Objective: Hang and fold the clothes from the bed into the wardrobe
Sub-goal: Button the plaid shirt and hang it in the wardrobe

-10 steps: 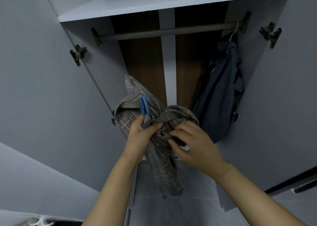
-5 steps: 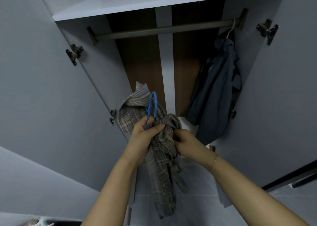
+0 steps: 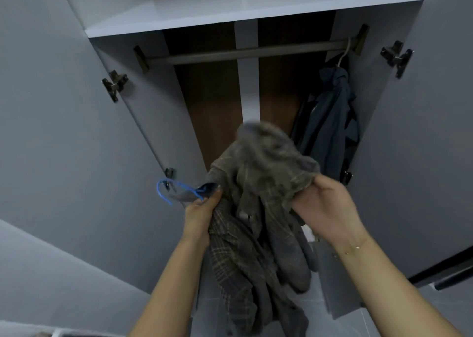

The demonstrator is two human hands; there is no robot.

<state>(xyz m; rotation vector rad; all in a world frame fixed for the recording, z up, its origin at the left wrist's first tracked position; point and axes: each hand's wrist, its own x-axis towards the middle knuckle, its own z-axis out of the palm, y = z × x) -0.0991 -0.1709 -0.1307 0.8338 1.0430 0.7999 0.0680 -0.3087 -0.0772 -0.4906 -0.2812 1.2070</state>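
A grey-brown plaid shirt hangs bunched between my hands in front of the open wardrobe. My left hand grips the neck of a blue hanger together with the shirt cloth; the hook points left. My right hand grips a bunched part of the shirt, lifted to the right. The upper fold of the shirt is blurred. The metal rail runs across the wardrobe above, well over both hands.
A dark blue jacket hangs on a white hanger at the rail's right end. A white shelf sits above the rail. Both grey doors stand open on either side. The rail's left and middle have nothing hanging.
The hanger hook has tipped from upright to pointing left. My right hand has moved right and up, pulling the shirt wider. The head camera has tilted slightly.
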